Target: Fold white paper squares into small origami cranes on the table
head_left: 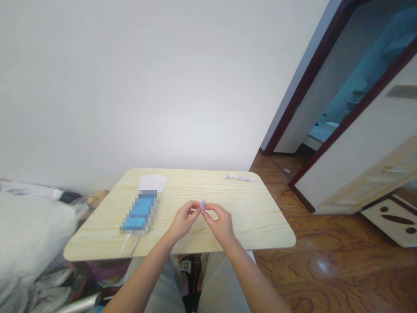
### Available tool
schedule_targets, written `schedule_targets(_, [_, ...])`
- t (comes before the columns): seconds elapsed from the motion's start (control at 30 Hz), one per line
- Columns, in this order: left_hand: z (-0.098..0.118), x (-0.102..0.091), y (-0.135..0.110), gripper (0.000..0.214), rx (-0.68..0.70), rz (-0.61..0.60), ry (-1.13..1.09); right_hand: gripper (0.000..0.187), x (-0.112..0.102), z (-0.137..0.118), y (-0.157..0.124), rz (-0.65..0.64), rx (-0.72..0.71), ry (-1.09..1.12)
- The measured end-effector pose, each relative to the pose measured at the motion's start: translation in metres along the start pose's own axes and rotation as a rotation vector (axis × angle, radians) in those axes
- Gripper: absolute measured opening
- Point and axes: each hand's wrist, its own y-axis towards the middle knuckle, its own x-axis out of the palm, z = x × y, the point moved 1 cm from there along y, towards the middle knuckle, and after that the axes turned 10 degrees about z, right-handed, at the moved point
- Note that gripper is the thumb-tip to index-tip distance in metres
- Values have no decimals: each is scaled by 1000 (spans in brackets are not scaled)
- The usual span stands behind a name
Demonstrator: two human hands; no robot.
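A small pale-purple piece (203,204), perhaps folded paper, is pinched between the fingertips of both hands above the middle of the table. My left hand (186,217) grips it from the left with thumb and index finger. From the other side, my right hand (220,221) holds it in the same kind of pinch. Its exact shape is too small to make out, and the fingers cover part of it. Toward the back right lies a row of small pale twisted pieces (239,178), white and purplish. White paper sheets (152,181) rest at the back left of the table.
The light wooden table (260,217) stands against a white wall (195,87). On its left lies a blurred-out phone-like device (140,213) with a white cable (125,244) near the front edge. White bedding (35,226) is left of the table; a doorway (325,100) opens at right.
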Motion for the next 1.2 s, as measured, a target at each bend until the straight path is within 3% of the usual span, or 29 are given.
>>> schedule_targets(0.17, [14,0,-3,10,155,-57,101,15,-2,-4,-4,24,-73,-29])
schedule_targets(0.37, [25,-2,-7,8,334,11,178,16,-8,-11,0,31,-104,26])
schedule_targets(0.6, [48,-20,-19,16,593,-47,377,10,-31,-27,10,-200,-238,129])
schedule_targets(0.83, [63,-24,-32,16,787,-24,501,16,-40,-43,12,-252,-269,89])
schedule_targets(1.0, [63,-24,-36,14,842,-8,526,8,-41,-43,12,-205,-287,125])
schedule_targets(1.2, [58,-24,-38,13,853,-28,553,4,-47,-45,13,-303,-294,63])
